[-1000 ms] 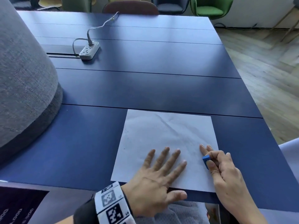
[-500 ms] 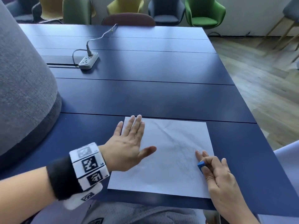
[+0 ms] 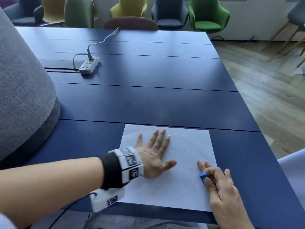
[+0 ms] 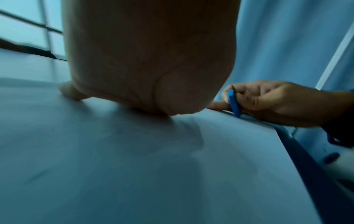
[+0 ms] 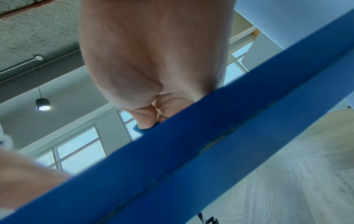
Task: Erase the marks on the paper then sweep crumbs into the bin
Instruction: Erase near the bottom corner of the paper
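A white sheet of paper [image 3: 186, 151] lies flat near the front edge of the dark blue table [image 3: 148, 100]; faint grey marks show near its lower middle. My left hand [image 3: 155, 149] lies flat on the paper's left half with fingers straight and spread. My right hand [image 3: 214, 179] rests at the paper's right edge and pinches a small blue eraser [image 3: 203, 176] between thumb and fingers, two fingers lying out on the sheet. In the left wrist view the eraser [image 4: 234, 103] stands on edge on the paper [image 4: 134, 166]. The right wrist view shows only a corner of the eraser [image 5: 138, 129] behind the table edge [image 5: 191, 144].
A large grey fabric-covered shape [image 3: 23, 100] fills the table's left side. A white power strip [image 3: 90, 65] with its cable lies at the back left. Coloured chairs [image 3: 208, 15] stand behind the table, and wooden floor [image 3: 267, 80] lies to the right. No bin is in view.
My left hand went from the paper's bottom edge to its left edge, then slid right over the sheet. My right hand stayed at the right edge holding the eraser.
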Demonstrator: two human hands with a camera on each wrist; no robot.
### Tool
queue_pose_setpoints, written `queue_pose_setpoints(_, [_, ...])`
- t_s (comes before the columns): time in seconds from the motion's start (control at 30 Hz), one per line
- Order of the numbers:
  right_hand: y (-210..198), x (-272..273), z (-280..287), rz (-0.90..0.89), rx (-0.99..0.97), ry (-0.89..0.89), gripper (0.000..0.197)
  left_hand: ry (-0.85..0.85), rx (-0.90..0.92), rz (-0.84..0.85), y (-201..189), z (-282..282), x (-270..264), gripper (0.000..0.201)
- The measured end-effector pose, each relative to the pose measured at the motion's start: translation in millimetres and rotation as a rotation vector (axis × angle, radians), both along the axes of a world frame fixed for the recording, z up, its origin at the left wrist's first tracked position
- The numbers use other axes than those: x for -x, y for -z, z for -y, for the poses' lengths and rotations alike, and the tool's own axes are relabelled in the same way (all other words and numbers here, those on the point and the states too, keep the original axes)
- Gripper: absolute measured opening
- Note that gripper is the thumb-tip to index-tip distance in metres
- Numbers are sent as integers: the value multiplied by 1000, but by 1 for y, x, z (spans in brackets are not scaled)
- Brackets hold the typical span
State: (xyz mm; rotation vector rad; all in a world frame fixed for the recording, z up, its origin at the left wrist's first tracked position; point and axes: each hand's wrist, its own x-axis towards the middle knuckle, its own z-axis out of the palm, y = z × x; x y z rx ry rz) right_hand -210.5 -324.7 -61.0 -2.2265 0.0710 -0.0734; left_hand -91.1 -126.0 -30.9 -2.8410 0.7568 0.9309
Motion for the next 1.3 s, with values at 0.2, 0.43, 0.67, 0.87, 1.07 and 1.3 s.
queue_pose_setpoints(0.2, [-1,2,-1,-1,-35,-17,42,-353,-72,-18,-11,-41,1,93])
queue_pose_setpoints(0.43, [-4,0,-2,14,-42,-13,35,191,130,-131,-5,29,50,90])
queue_pose_setpoints(0.67, [-5,1,-3,-4,-72,-13,40,-208,-22,-98,-9,-45,9,81])
queue_pose_setpoints(0.87, [-6,2,-2,-16,-52,-12,43,-180,66,5,-13,-14,6,80])
queue_pose_setpoints(1.07, [-8,1,0,-37,-31,-23,33,26,57,-72,-7,28,-6,76])
queue_pose_setpoints(1.3, [-3,3,0,-34,-54,-11,26,-230,-2,-82,-5,-46,-11,82])
